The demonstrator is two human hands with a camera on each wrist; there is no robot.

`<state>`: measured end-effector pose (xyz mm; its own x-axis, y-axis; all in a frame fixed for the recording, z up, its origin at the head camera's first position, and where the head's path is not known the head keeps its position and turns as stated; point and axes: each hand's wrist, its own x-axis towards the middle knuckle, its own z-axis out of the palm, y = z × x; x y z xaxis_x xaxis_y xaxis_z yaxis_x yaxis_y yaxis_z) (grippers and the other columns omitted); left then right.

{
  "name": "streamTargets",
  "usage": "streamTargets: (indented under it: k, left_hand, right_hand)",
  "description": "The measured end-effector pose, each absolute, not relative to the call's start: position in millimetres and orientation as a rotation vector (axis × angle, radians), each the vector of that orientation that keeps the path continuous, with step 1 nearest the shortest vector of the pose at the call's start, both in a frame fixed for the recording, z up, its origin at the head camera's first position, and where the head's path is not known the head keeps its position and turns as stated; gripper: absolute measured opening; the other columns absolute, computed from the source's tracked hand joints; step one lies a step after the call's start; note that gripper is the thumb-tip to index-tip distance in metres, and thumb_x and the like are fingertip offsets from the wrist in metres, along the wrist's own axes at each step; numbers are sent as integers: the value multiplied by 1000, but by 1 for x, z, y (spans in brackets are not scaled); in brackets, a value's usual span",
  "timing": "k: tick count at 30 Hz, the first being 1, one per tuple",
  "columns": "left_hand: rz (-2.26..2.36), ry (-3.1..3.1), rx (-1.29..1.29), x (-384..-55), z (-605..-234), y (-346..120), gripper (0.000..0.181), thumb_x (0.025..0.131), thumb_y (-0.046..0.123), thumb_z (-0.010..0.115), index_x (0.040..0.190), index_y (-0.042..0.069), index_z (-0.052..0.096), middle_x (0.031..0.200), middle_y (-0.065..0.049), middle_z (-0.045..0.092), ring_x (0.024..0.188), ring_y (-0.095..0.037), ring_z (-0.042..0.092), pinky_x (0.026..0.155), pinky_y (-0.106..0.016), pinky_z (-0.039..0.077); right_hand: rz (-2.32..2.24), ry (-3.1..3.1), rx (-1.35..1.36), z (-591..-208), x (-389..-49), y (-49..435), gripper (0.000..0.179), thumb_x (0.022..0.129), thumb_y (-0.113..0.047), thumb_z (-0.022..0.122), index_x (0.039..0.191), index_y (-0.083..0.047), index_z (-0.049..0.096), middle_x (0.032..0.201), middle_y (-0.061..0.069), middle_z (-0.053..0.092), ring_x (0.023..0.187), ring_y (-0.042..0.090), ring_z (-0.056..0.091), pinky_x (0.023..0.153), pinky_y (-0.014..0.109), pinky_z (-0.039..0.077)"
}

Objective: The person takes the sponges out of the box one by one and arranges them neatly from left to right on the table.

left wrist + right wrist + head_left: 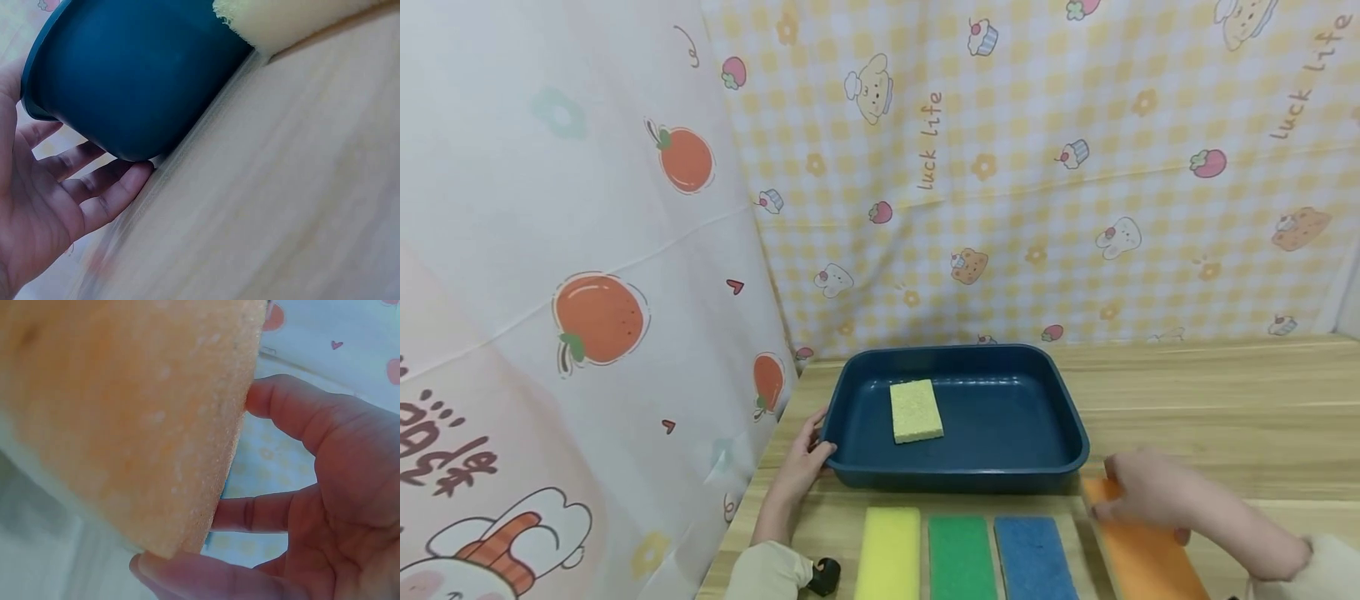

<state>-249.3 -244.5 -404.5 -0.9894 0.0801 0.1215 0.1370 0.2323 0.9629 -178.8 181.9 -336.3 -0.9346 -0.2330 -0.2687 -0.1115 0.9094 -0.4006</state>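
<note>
A dark blue rectangular baking pan [958, 481] stands on the table with a small pale yellow sponge [915, 408] lying in its left half. At the pan's left side, my left hand [800, 467] grips the wall; the left wrist view shows its fingers [112, 190] reaching round the outside and under the corner. To the right of the pan, my right hand [1157, 490] holds an orange sponge [1157, 562] by its edges. In the right wrist view, the thumb and fingers spread across the end of this sponge [144, 425], which looks tilted.
In front of the pan lie a yellow sponge [887, 554], a green sponge [961, 557] and a blue sponge [1036, 557] in a row. Behind the wooden table [1225, 400] hangs a checked cloth [1037, 208]; a white printed cloth [595, 233] hangs at the left.
</note>
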Motion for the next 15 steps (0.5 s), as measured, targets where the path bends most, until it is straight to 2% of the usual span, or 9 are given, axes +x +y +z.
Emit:
streamTargets:
  k: [5, 9, 15]
  left_hand:
    - [-1926, -2413, -203, -250, -405, -245, 62, 83, 2, 44, 141, 11, 26, 128, -26, 40, 99, -31, 51, 67, -38, 51]
    - [-1919, -2410, -219, -251, -406, -246, 62, 83, 2, 44, 141, 10, 26, 127, -27, 41, 98, -32, 52, 67, -38, 51]
    - [-1894, -2436, -214, -250, -406, -245, 62, 83, 3, 45, 141, 10, 25, 128, -28, 40, 102, -34, 50, 68, -38, 51]
  right_hand:
    - [-575, 2749, -220, -354, -176, 179, 59, 69, -40, 72, 102, 6, 55, 83, 13, 56, 37, 17, 52, 35, 30, 44]
    - [-563, 2741, -217, -364, -178, 173, 54, 69, -40, 72, 98, 2, 56, 80, 11, 55, 39, 17, 52, 36, 30, 45]
    - [-554, 2746, -199, -379, -181, 168, 54, 67, -39, 74, 95, 3, 55, 80, 13, 56, 43, 19, 53, 35, 32, 45]
